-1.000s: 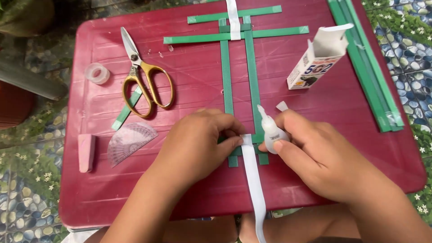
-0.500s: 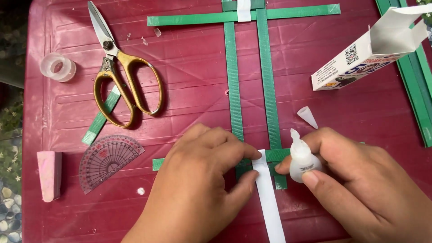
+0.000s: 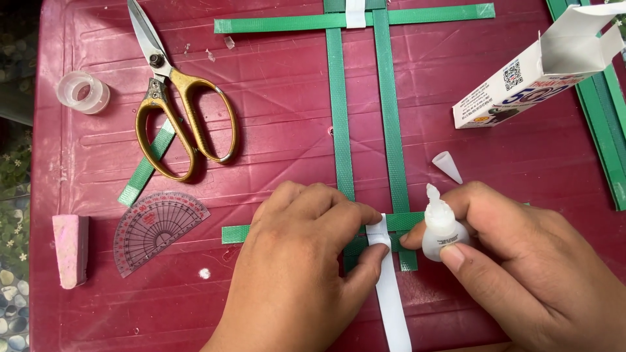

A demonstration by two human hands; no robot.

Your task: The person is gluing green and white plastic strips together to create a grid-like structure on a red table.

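Left hand (image 3: 297,261) fingers pinching white strip (image 3: 386,280) flat onto green crossing. Right hand (image 3: 515,261) fingers wrapped around glue bottle (image 3: 440,228), nozzle up. Best pressing firmly beside the fingertips, dabbing sparingly.

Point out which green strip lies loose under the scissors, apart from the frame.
The short slanted green strip left of the frame, crossed by the scissors; the others lie straight, joined.

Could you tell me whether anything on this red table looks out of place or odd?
Little stands out: the glue bottle's cap lies loose beside the right hand, and a green strip scrap is pinned under the scissors.

Scissors (image 3: 179,107), protractor (image 3: 156,228), tape roll (image 3: 83,92)
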